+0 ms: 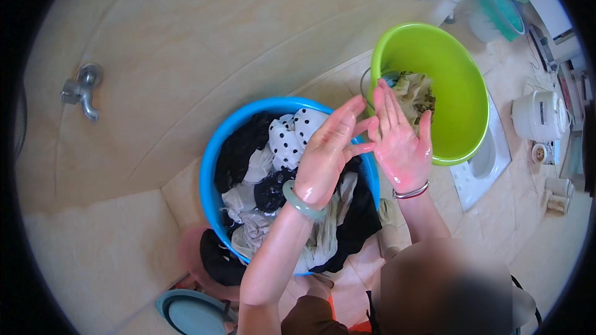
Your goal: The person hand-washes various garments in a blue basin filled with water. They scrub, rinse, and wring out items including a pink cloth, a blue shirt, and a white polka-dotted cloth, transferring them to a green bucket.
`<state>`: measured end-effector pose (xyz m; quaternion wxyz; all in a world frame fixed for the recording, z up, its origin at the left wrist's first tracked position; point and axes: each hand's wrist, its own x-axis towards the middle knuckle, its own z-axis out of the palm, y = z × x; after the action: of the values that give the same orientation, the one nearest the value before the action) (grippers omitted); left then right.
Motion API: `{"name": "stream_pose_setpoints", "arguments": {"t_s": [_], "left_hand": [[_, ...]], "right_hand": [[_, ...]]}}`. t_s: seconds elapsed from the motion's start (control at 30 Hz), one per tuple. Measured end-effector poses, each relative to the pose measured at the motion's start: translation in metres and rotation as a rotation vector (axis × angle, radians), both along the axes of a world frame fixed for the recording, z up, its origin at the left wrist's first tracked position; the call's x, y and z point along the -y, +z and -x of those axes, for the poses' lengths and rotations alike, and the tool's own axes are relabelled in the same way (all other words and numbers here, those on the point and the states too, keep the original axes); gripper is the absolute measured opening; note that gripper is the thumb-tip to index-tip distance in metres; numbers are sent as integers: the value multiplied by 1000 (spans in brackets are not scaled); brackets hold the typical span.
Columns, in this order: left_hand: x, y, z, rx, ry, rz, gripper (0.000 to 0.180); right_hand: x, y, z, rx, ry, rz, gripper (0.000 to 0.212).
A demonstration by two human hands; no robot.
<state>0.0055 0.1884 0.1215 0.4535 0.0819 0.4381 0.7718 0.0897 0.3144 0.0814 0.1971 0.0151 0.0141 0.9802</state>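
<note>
Blue plastic forms the wide basin, its near edge partly hidden by the left forearm and draped cloth. Beyond the basin's upper right stands a lime-green bucket; the pale, crumpled cloth inside it is hard to make out. A blurred patch at the basin's lower right conceals what lies there, and a grey-teal tub at its lower left is cut off by the lower edge.

The left hand, above the basin's right half, has its fingers extended and grips nothing. The right hand, just right of the basin's rim, is spread flat, palm showing, and also empty; whether the fingertips meet is unclear.

The heaped black and white clothes lie in the basin below the left hand, with the polka-dot cloth just left of that hand.
</note>
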Motion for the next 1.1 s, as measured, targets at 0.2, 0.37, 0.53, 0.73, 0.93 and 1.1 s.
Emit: {"name": "stream_pose_setpoints", "arguments": {"t_s": [0.2,0.37,0.53,0.73,0.93,1.1], "left_hand": [[72,-87,-2,-665,140,664,17],[198,-134,8,-1236,43,1510,17],[265,-160,11,-1420,-157,1689,25],[280,-99,17,-541,473,884,13],[254,40,9,-366,710,498,14],[254,83,-12,-437,786,48,27]], "right_hand": [[39,-29,9,236,236,-400,56],[107,-73,52,345,499,-1247,33],[145,-132,83,300,313,-1893,26],[144,-134,70,467,437,-1907,39],[166,-100,72,210,196,-2059,105],[182,-103,85,376,71,-2145,104]]}}
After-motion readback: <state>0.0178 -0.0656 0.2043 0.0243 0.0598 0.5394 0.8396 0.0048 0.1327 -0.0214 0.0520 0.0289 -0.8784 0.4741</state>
